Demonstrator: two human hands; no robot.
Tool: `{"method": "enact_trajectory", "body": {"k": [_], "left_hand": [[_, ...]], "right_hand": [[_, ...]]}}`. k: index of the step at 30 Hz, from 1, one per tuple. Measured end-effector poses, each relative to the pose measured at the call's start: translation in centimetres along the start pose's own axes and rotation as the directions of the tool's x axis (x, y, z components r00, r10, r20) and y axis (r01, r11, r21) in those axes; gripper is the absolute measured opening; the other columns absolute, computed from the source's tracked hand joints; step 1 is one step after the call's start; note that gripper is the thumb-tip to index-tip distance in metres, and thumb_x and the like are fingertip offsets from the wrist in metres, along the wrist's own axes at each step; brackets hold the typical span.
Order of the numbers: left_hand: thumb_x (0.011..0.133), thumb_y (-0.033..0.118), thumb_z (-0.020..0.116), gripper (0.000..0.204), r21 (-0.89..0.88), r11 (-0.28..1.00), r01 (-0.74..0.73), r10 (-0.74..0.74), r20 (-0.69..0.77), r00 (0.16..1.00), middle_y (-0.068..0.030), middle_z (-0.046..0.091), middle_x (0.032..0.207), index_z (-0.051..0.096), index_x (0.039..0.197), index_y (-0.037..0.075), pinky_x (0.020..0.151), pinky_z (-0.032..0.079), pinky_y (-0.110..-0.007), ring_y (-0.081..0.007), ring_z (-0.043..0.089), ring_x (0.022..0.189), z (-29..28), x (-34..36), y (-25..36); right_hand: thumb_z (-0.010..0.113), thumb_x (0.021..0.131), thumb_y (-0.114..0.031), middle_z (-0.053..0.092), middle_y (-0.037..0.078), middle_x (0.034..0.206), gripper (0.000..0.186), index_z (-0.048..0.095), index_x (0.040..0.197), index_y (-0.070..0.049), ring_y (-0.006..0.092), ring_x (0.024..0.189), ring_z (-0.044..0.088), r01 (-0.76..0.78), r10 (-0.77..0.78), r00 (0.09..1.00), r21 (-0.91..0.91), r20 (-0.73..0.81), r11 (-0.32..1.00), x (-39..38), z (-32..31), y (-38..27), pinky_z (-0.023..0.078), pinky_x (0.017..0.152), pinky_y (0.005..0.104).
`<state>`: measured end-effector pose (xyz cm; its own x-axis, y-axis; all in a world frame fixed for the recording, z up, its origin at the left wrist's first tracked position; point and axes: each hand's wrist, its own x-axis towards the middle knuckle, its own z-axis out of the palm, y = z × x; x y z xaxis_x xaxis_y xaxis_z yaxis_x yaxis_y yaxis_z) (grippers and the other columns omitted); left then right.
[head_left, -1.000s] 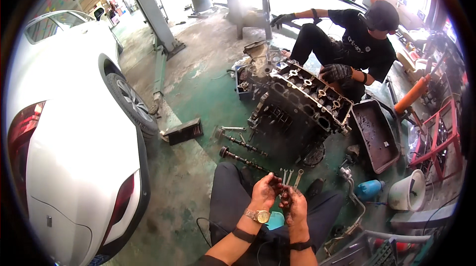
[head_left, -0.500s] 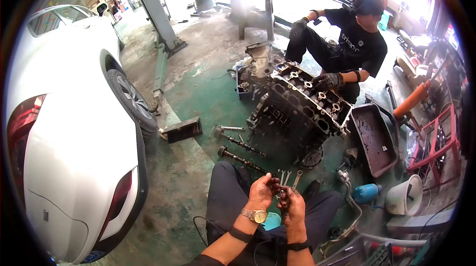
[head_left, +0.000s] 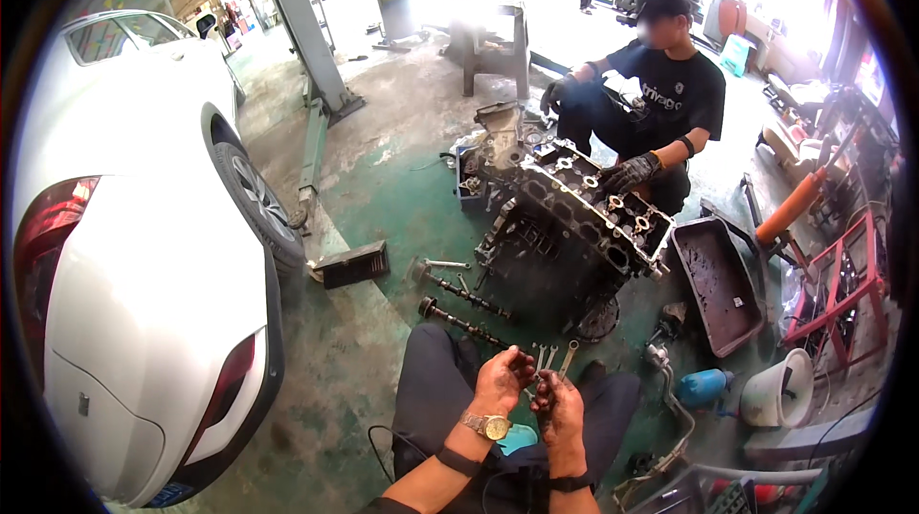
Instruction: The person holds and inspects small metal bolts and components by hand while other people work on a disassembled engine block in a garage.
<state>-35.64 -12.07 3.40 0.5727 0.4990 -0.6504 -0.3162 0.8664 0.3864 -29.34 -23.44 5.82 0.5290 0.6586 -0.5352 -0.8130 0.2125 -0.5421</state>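
My left hand (head_left: 504,382) is closed, with its fingers curled toward the right hand, in front of my lap. Close beside it, my right hand (head_left: 559,407) is also closed, thumb and fingers pressed together. Whatever small thing they pinch is hidden. Just past the fingertips several combination wrenches (head_left: 571,357) fan out; I cannot tell whether they lie on the floor or are held. Two camshafts (head_left: 459,323) lie on the floor ahead, by another wrench (head_left: 448,264). Beyond stands a dirty engine block (head_left: 574,227) with its top open.
A co-worker (head_left: 670,93) crouches behind the engine, one gloved hand (head_left: 632,173) on it. A white car (head_left: 144,256) fills the left. At right are a black drain tray (head_left: 713,289), blue bottle (head_left: 705,388), white bucket (head_left: 766,394) and red frame (head_left: 838,294). A lift post (head_left: 302,26) stands behind.
The view has shifted slightly, so the floor things sit lower. The co-worker's head has lifted and turned toward me. My hands stay close together in nearly the same pose.
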Motion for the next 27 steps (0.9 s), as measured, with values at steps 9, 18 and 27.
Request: {"method": "enact_trajectory", "body": {"k": [9,18,27], "left_hand": [[0.091,0.025,0.06,0.018,-0.006,1.0,-0.011,0.012,0.032,0.999,-0.0085,0.064,0.081,0.061,0.084,0.008,0.07,0.049,-0.039,-0.0228,0.06,0.072,-0.3,-0.5,0.2],[0.093,0.026,0.058,0.02,-0.091,0.996,-0.022,0.034,0.129,0.991,-0.0069,0.066,0.079,0.063,0.083,0.01,0.067,0.05,-0.039,-0.0236,0.062,0.07,-1.0,-0.5,2.3],[0.091,0.026,0.058,0.024,-0.215,0.976,-0.029,0.022,-0.033,0.999,-0.0105,0.063,0.079,0.061,0.08,0.006,0.067,0.047,-0.038,-0.0245,0.057,0.073,-1.9,-1.1,5.6]], "right_hand": [[0.056,0.094,-0.017,0.055,0.002,0.07,0.018,0.061,0.099,-0.001,0.0112,0.054,0.049,0.024,-0.024,0.999,-0.006,0.024,1.0,-0.4,0.1,0.1,0.044,0.051,0.0283],[0.059,0.093,-0.017,0.056,0.002,0.071,0.018,0.062,0.102,-0.001,0.0114,0.055,0.05,0.061,-0.061,0.998,-0.01,0.006,0.998,-1.4,-0.8,-0.5,0.045,0.051,0.0278],[0.058,0.095,-0.019,0.057,0.002,0.073,0.019,0.061,0.1,-0.002,0.0092,0.055,0.049,0.023,-0.023,1.0,0.024,-0.008,0.999,-1.4,-1.3,-0.2,0.043,0.05,0.0267]]}}
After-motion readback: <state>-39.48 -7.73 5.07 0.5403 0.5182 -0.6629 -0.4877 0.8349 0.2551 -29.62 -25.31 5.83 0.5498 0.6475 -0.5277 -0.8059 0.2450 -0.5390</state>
